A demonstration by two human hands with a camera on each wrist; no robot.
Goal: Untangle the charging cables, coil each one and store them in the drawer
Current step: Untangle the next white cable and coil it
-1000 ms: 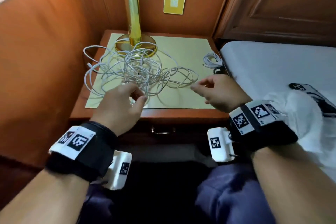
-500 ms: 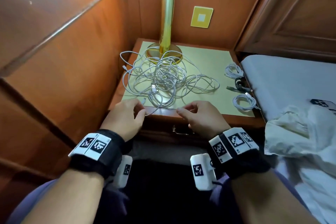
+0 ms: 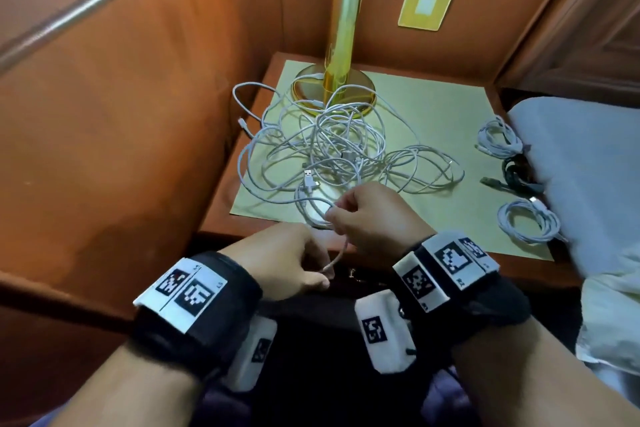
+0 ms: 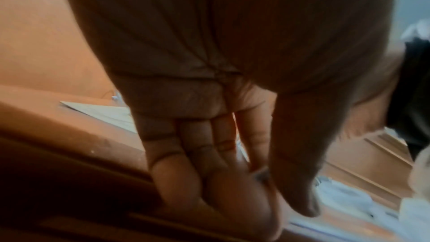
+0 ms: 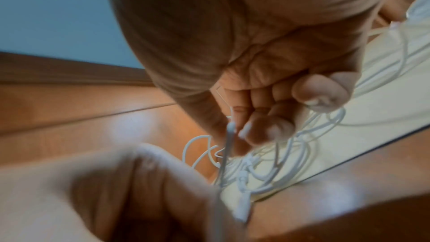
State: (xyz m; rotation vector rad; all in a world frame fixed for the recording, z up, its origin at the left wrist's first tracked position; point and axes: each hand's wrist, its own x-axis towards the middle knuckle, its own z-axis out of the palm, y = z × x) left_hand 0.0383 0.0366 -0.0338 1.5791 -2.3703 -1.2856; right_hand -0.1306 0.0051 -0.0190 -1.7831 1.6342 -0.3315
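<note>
Both hands, left (image 3: 287, 262) and right (image 3: 372, 218), pinch one thin white cable (image 3: 337, 255) before the looped tangle (image 3: 332, 149) by the brass lamp (image 3: 334, 90).

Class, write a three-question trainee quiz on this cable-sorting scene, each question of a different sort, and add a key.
1. True or false: the tangled white cables lie inside the drawer.
2. How many coiled cables lie along the nightstand's right edge? A) one B) three C) five
3. Fill in: both hands, left hand and right hand, pinch one white ____.

Key: 1 false; 2 B; 3 cable.
</note>
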